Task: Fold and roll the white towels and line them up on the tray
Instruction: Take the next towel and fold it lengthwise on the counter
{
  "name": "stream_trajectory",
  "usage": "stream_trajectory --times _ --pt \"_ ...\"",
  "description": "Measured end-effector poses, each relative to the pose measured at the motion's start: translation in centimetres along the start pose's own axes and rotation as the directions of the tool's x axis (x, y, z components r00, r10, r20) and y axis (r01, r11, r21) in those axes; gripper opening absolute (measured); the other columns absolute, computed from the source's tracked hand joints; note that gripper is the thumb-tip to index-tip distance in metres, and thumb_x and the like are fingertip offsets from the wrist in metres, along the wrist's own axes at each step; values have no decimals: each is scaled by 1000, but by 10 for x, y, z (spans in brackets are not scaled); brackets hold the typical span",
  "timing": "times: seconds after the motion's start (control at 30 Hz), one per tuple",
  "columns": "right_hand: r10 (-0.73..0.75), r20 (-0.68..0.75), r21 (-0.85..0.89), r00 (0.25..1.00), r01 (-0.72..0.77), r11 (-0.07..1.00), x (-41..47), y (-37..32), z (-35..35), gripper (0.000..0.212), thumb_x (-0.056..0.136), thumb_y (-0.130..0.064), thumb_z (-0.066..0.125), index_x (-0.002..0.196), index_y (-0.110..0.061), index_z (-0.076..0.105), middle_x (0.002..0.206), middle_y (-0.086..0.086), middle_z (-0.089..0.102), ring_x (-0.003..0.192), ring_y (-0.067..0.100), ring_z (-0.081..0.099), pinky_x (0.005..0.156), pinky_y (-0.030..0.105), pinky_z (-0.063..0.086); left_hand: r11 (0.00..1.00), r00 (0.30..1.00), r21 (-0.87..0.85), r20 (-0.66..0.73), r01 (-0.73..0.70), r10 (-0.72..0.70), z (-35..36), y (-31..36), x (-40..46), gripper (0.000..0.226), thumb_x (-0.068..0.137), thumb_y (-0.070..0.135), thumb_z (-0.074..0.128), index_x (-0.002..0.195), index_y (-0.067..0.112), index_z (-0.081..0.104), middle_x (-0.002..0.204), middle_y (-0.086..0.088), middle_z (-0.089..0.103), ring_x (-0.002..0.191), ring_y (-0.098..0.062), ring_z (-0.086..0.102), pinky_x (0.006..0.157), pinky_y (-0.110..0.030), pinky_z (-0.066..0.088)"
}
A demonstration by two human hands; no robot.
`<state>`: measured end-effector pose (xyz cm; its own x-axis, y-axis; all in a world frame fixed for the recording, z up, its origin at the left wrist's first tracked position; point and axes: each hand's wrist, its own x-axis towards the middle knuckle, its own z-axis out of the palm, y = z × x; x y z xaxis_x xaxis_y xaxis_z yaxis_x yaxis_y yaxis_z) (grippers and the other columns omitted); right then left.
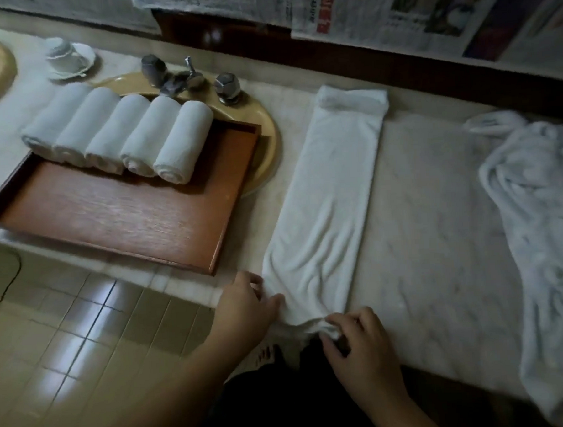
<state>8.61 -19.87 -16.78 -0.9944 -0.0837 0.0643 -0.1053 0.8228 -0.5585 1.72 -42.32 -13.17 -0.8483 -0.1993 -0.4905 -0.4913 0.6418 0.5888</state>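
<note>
A long white towel (325,204), folded into a narrow strip, lies flat on the pale marble counter (431,238), running from the counter's front edge toward the wall. At its near end both hands are at work: the left hand (246,308) pinches the near left corner between thumb and curled fingers, and the right hand (361,336) grips the bunched near edge, its fingers curled round the cloth. To the left of the strip sits a wooden tray (117,218), resting partly over a tan sink basin (266,139). Along the tray's far edge lie 5 rolled white towels (123,136), side by side and touching, their spiral ends facing the front. Chrome taps (188,77) stand behind the basin, and a white cup and saucer (70,58) sits further left. A loose heap of unfolded white towels (544,206) lies on the counter's right side, well apart from the strip. Newspaper sheets (377,9) cover the wall above.
</note>
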Motion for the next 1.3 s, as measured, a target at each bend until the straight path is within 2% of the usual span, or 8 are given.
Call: stream_trajectory --times 0.13,0.3,0.5,0.7,0.93,1.1,1.23,1.3 --pt "248 48 144 967 -253 957 -4 -15 -1 41 86 -38 78 123 -34 60 107 -17 47 93 6 56 82 23 50 1000 997 -28 71 10 -8 -5 -2 -3 56 80 41 88 119 22 52 98 8 63 87 -7 62 64 -22 45" --pt "387 155 125 909 -406 905 5 -18 -7 23 86 -24 77 90 -32 56 96 -12 53 83 10 58 72 25 47 997 994 -47 88 65 -61 -7 -3 -5 49 79 43 88 112 17 62 98 5 68 91 -14 66 83 -37 59" --pt "457 33 244 889 -451 859 -6 -21 -8 37 80 -24 80 77 -26 43 75 -6 53 64 8 48 57 20 40 990 991 -134 131 51 -33 -2 5 -14 30 88 37 80 107 21 64 99 6 71 88 -14 70 81 -37 61" --pt "290 3 353 957 -272 895 -35 -16 -4 23 86 -31 80 93 -38 59 95 -17 55 87 -1 62 73 10 48 991 998 -135 64 1 8 4 6 -19 21 93 36 74 103 24 61 95 7 71 85 -13 70 76 -37 62" --pt "449 19 253 893 -439 862 -41 -14 -9 34 85 -29 82 76 -30 50 76 -10 59 71 4 58 62 22 47 995 994 -76 82 -61 67 10 3 -25 24 97 40 68 88 17 64 81 0 70 76 -19 68 70 -39 60" --pt "504 -2 157 864 -497 853 -53 -16 -1 31 95 -24 66 97 -37 39 81 -11 59 73 17 62 62 37 48 996 994 -21 58 -90 91 13 3 -25 17 97 35 69 104 22 60 95 9 66 92 -15 65 83 -36 58" --pt "367 106 90 924 -376 922 -61 -14 -1 50 94 -37 62 139 -43 42 113 -10 69 99 17 68 76 31 54 994 992 24 81 -103 101 14 4 -21 16 101 28 62 114 20 58 100 5 66 90 -19 64 79 -36 56" --pt "231 55 36 971 -233 972 -59 -13 -9 54 85 -41 64 138 -33 55 97 -9 69 84 18 67 70 32 56 995 991 14 93 -102 101 14 5 -20 14 102 24 56 116 19 57 101 2 66 84 -19 65 67 -34 53"
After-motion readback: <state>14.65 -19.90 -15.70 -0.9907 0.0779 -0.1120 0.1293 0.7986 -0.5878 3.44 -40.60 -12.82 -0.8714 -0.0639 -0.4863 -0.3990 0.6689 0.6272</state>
